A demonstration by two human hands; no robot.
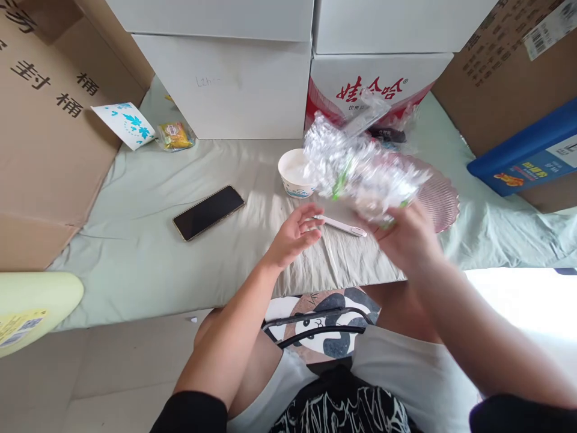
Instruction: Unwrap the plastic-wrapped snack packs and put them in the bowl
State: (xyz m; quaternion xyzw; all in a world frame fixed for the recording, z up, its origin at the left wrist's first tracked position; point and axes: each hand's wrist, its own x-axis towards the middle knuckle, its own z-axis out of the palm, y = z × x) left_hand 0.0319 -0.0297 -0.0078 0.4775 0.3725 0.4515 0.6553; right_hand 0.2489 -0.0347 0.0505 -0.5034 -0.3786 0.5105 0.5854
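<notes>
My right hand point(403, 234) is closed around the lower right edge of a bundle of crinkled clear plastic film point(360, 171), which has bits of green on it. The bundle is smeared by motion and held above the cloth. My left hand point(297, 234) is open with curled, spread fingers and holds nothing. Its fingertips are close to one end of a slim white tool point(347, 227) whose kind I cannot make out. Behind the left hand stands a white paper cup point(293, 168), partly covered by the film. A pink ribbed plate point(444, 198) lies behind my right hand, partly hidden.
A black phone point(208, 212) lies on the pale green cloth point(148, 258). Farther back are a yellow snack packet point(175, 136) and a white-and-blue paper piece point(126, 124). White boxes point(234, 90) line the back; brown cartons point(49, 120) and a blue package point(532, 156) flank the sides.
</notes>
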